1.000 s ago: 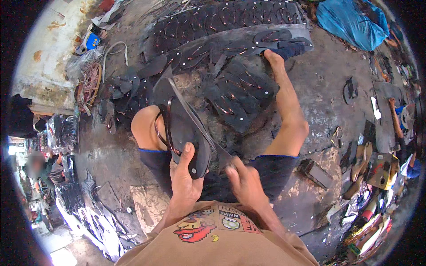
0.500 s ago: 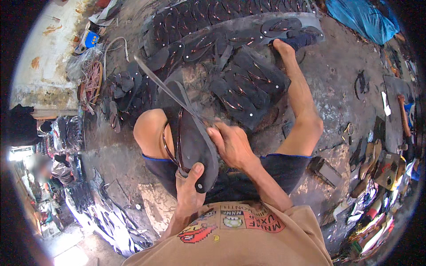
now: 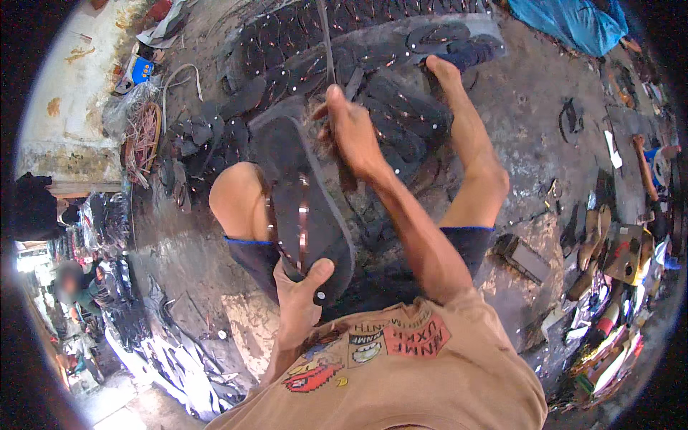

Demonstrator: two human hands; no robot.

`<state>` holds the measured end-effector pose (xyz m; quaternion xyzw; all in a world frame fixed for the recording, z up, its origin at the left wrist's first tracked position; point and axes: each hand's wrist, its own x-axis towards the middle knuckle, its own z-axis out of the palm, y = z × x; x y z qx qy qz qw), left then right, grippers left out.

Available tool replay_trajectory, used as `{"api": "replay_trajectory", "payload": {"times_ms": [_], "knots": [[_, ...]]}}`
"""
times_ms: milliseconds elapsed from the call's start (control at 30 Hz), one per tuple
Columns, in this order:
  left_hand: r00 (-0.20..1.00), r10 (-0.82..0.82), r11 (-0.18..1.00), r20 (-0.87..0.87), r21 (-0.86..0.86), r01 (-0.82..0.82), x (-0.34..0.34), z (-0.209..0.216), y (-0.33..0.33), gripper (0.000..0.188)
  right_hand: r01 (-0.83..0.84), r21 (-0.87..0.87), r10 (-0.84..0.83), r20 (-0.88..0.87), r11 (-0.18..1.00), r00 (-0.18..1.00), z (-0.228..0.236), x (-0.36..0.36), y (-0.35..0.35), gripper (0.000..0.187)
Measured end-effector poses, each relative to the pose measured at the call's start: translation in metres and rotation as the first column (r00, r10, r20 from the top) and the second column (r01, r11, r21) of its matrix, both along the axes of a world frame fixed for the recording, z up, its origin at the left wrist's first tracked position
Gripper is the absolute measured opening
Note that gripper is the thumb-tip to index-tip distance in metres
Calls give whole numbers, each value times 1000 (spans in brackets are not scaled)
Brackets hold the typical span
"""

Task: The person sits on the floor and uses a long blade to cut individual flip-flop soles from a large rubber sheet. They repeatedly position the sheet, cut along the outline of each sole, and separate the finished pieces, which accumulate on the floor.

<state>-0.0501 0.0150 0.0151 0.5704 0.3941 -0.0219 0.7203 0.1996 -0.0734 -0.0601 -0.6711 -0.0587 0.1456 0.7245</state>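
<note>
You're seeing soft, even daylight with weak shadows under your legs. The brightest patch sits far left, near-white, where a figure [image 3: 70, 281] is blurred. Straight edges bow toward the black circular rim, and detail smears there. The centre stays fairly sharp.

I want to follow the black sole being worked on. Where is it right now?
In the head view, the sole sits centre-left, resting on the bent knee, its near end gripped by the left hand, its far end by the right hand.
</note>
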Motion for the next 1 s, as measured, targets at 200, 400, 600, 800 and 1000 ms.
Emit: {"api": "replay_trajectory", "payload": {"times_ms": [200, 400, 600, 800, 1000], "knots": [[828, -416, 909, 377, 179, 375, 34, 23, 16, 98, 110, 118, -126, 143, 987, 982, 61, -76, -30, 28], [908, -216, 970, 360, -28, 242, 85, 43, 36, 44, 228, 78, -233, 67, 970, 970, 75, -142, -72, 32], [947, -176, 952, 267, -199, 233, 74, 41, 37, 42, -146, -495, 219, 93, 856, 971, 38, -250, -147, 43], [936, -291, 944, 199, -97, 314, 66, 30, 47, 48, -207, -527, 221, -38, 824, 975, 40, -259, -152, 39], [899, -393, 915, 195, -10, 402, 76, 36, 45, 54, -365, -644, 478, 1, 672, 878, 56, -130, -130, 41]]}}
